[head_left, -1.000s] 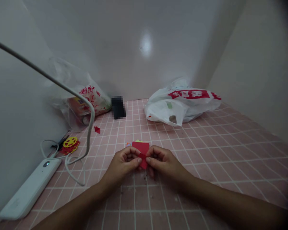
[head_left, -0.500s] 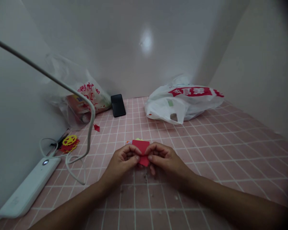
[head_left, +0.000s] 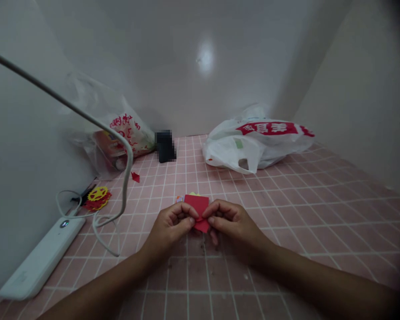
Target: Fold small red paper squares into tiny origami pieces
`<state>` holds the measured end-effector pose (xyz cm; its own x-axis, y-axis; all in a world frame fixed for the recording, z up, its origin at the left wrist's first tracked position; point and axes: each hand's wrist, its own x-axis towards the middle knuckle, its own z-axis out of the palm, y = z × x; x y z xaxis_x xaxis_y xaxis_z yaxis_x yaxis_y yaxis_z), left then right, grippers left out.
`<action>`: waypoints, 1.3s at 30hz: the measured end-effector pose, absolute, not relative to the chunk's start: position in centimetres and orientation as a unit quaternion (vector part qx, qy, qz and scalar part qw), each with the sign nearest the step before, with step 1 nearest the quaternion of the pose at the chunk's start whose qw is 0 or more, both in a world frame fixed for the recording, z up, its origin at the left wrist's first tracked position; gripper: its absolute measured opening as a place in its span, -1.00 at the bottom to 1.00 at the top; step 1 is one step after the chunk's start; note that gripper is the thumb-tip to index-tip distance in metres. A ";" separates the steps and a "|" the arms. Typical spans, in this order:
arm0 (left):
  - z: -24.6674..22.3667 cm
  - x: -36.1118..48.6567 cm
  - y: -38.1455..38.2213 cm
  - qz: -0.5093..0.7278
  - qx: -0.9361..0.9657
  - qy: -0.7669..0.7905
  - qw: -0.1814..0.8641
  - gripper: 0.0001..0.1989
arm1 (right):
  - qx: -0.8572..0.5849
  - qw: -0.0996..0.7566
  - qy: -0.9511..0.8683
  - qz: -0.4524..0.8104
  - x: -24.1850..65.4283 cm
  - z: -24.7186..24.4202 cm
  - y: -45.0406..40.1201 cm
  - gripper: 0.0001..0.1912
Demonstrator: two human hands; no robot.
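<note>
A small piece of red paper (head_left: pixel 197 206) is held up over the middle of the pink checked tabletop (head_left: pixel 193 275). Its upper part is flat, and a lower flap shows beneath the fingertips, with a crease or edge between them. My left hand (head_left: pixel 173 222) pinches its left side between thumb and forefinger. On the right side, my right hand (head_left: pixel 228 220) pinches it the same way, its lower fingers curled below. Just behind the paper, partly hidden, lie something pale yellow and a small orange and purple piece (head_left: pixel 179 199).
A white power bank (head_left: pixel 42 258) with a looping cable (head_left: pixel 128 169) lies at left, near yellow and red cutouts (head_left: pixel 98 195). A small red paper piece (head_left: pixel 135 177), a pixelated dark object (head_left: pixel 165 146) and two plastic bags (head_left: pixel 130 133) (head_left: pixel 233 146) are farther back.
The view has shifted slightly. The fingertips have moved a little apart, and more of the crease between them shows. Both hands keep their pinch on the red paper.
</note>
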<state>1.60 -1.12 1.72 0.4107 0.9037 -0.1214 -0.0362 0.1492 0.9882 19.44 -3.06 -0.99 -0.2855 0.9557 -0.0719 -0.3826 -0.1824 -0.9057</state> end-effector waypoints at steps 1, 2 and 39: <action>1.8 1.6 -1.2 0.364 0.551 0.404 0.633 -0.87 | -0.348 0.485 -0.417 0.685 19.4 -1.0 -3.1 -0.91; 1.8 1.6 -1.2 0.363 0.561 0.407 0.622 -0.87 | -0.348 0.483 -0.421 0.684 19.5 -1.0 -3.1 -0.91; 1.1 1.6 -1.6 0.351 0.687 0.424 0.475 -0.91 | -0.401 0.454 -0.558 0.567 19.5 -0.9 -3.8 -0.88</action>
